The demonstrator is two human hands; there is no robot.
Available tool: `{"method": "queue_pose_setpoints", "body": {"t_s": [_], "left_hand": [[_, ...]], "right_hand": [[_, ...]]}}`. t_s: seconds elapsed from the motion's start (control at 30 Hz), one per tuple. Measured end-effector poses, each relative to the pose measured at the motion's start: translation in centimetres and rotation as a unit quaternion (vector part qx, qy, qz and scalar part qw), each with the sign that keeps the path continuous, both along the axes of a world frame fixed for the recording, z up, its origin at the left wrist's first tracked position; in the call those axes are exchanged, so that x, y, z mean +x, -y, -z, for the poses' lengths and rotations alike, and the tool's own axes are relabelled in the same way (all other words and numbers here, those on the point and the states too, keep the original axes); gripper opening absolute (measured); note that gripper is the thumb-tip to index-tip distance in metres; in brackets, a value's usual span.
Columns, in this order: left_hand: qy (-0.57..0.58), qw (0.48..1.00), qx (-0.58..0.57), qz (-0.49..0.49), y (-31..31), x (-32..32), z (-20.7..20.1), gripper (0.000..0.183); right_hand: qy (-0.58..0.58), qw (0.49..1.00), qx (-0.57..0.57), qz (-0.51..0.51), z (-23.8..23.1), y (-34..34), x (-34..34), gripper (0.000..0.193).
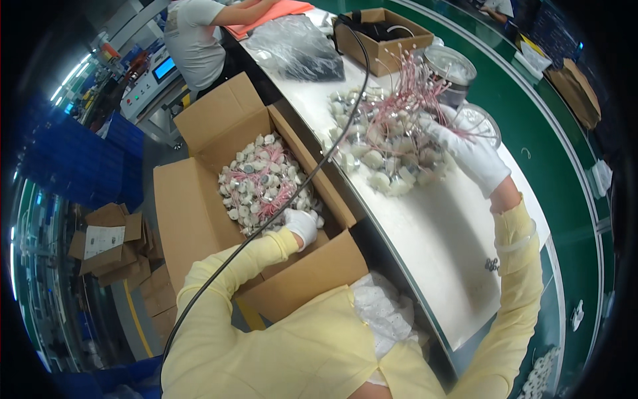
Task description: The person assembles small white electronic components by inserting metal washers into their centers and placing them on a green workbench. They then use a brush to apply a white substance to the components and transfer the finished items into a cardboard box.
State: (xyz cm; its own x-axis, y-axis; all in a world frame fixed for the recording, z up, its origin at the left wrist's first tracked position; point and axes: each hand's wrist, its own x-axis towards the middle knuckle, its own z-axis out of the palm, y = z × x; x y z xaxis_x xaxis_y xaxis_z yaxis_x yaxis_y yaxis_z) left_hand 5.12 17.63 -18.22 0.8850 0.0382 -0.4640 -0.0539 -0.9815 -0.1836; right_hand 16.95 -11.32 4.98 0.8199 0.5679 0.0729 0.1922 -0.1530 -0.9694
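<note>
My left hand, in a white glove, reaches into the open cardboard box on the left. It touches the near side of a heap of small white round parts with pink wires, and its fingers are mostly hidden. On the white table, my right hand, also gloved, is closed at the right side of a second heap of wired parts. Pink wires rise in a tangle by its fingers, and some cross the glove. This heap looks slightly blurred.
Behind the heap stand a metal tin, a smaller cardboard box and a plastic bag. Small dark metal pieces lie near my right forearm. A black cable hangs across the view. A co-worker is at the far left.
</note>
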Motion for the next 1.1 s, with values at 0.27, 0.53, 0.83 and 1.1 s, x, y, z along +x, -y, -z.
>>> {"method": "queue_pose_setpoints", "body": {"t_s": [0.27,0.53,0.83,1.1], "left_hand": [[0.160,0.975,-0.050,0.146,-0.1,-3.8,3.4,0.016],[0.198,0.938,-0.276,0.063,-0.3,-3.3,4.6,0.011],[0.146,0.622,-0.730,-0.243,-4.2,0.3,-8.8,0.016],[0.385,0.610,-0.663,-0.200,-5.9,0.9,-18.7,0.039]], "right_hand": [[0.041,0.999,-0.006,-0.003,1.4,0.2,-0.2,0.045],[-0.005,0.994,0.102,-0.048,3.3,0.2,0.9,0.035],[0.115,0.986,-0.120,-0.013,0.8,1.0,-0.4,0.031],[-0.137,0.981,0.127,-0.053,3.3,1.3,1.0,0.033]]}}
